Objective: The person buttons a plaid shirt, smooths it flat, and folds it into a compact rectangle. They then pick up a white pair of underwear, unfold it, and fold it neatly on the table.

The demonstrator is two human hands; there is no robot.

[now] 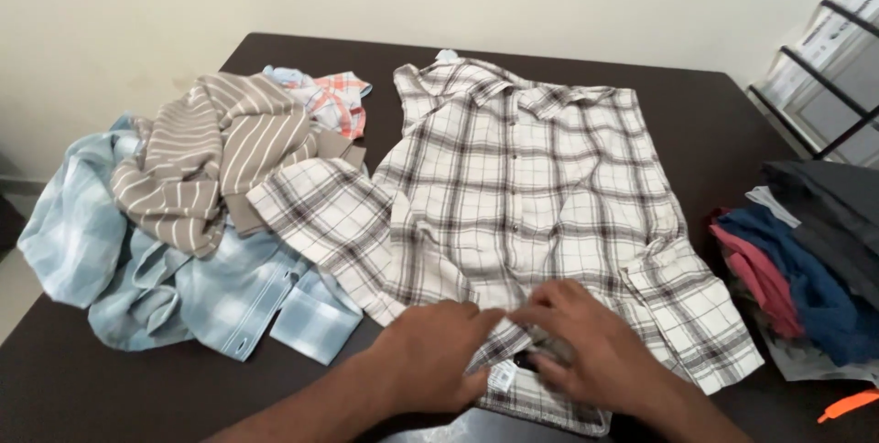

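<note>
1. Head view: plaid shirt (522, 196) is lying flat on the dark table (705, 123), its sleeve touching the unfolded pile (192, 223).
2. Left hand (430, 356) and right hand (586, 347) are pinching its near hem, fingers closed on cloth.
3. Soft, light, floppy fabric; hem corners look like the best hold.

A heap of loose clothes lies at the left edge of the dark table (705, 123) — a brown striped garment (206, 155) on top, a pale blue checked shirt (156, 269) beneath it and spilling toward the near-left corner, and an orange-and-white checked piece (331, 100) on the far side of the heap. At the right edge sits a stack of folded clothes (815, 260) — dark grey, blue and red layers. A black rack (824, 68) stands by the wall beyond the far-right corner.
</note>
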